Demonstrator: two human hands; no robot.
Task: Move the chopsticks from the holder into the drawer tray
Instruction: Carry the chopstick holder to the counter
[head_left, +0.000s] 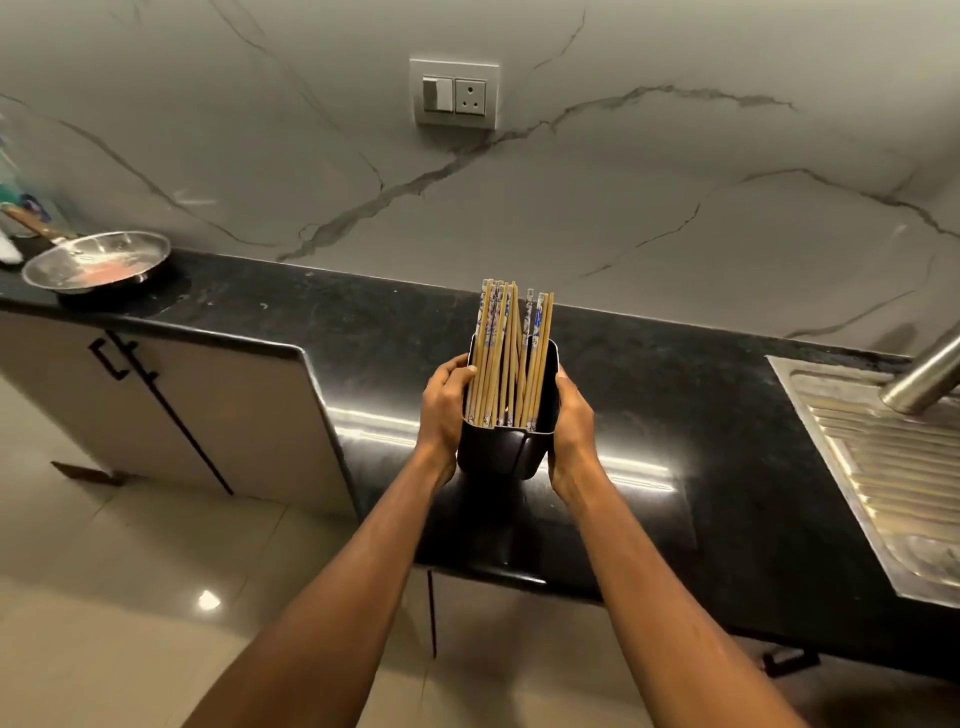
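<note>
While both hands (444, 410) (571, 421) clasp holder (498, 449) w/ chopsticks (506, 358), black counter (363, 332) abuts marble wall (623, 208).

A steel pan (98, 264) is seen on the black surface (395, 332) at far left, a ribbed sink (883, 467) at right, a socket (454, 93) on the marble wall (675, 156).

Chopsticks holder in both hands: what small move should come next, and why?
Probably the right hand should let go of the holder and gather the chopsticks, the left hand alone holding it. Both hands grip the holder's sides, all chopsticks stand inside, and no drawer tray is in view.
</note>
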